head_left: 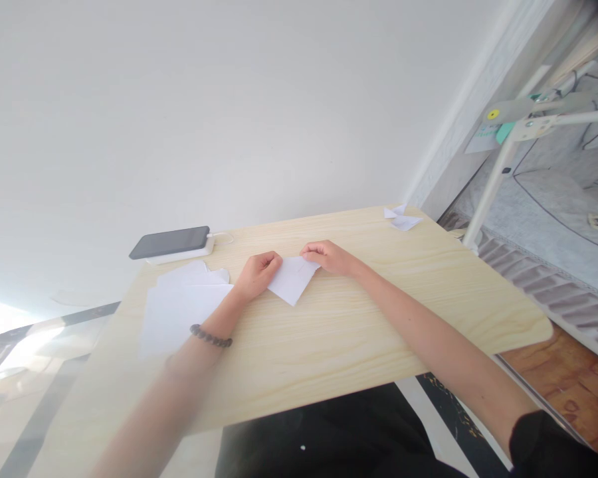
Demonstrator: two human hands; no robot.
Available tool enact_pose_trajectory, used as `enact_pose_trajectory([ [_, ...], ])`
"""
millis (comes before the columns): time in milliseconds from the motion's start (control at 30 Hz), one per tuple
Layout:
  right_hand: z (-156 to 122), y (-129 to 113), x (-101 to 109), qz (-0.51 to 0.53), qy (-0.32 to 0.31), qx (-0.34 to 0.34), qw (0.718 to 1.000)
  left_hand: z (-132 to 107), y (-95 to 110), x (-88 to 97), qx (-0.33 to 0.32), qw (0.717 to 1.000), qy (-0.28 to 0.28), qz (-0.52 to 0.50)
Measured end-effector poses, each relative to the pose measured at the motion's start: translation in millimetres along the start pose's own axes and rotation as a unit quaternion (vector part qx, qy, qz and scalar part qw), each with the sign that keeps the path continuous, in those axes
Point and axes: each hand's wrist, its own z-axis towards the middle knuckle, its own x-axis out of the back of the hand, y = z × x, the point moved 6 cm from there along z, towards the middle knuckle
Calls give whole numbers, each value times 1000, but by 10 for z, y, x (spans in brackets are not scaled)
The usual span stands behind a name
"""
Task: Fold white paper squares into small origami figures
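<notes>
A white sheet of paper (293, 282), shaped like a folded triangle with one corner toward me, is held between my two hands over the middle of the table. My left hand (258, 275) grips its left corner, thumb on top and fingers curled. At the upper right corner my right hand (326, 255) pinches the paper between thumb and fingers. Faint crease lines show near the right hand. Beside my left forearm lie several white paper sheets (179, 312), partly covered by the arm.
The pale wooden table (359, 345) stands against a white wall. At its back left a dark phone (172, 241) rests on a white block with a cable. A folded paper piece (404, 221) lies at the back right corner. A white metal frame (493, 189) rises beyond the right edge.
</notes>
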Motion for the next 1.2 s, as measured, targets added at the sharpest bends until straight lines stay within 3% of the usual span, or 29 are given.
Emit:
enact_pose_trajectory([
  [200,0,30,0,20,-6,-8,1000,8,2,20,5,1000,21,1],
  [667,0,43,15,38,-6,-27,999,-7,-24,5,16,999,6,-42],
  [1000,10,69,18,-9,6,-17,1000,2,-86,-25,26,998,-15,-60],
  [1200,-24,-44,-1,-66,28,23,997,-4,-40,-30,13,999,-13,-29],
])
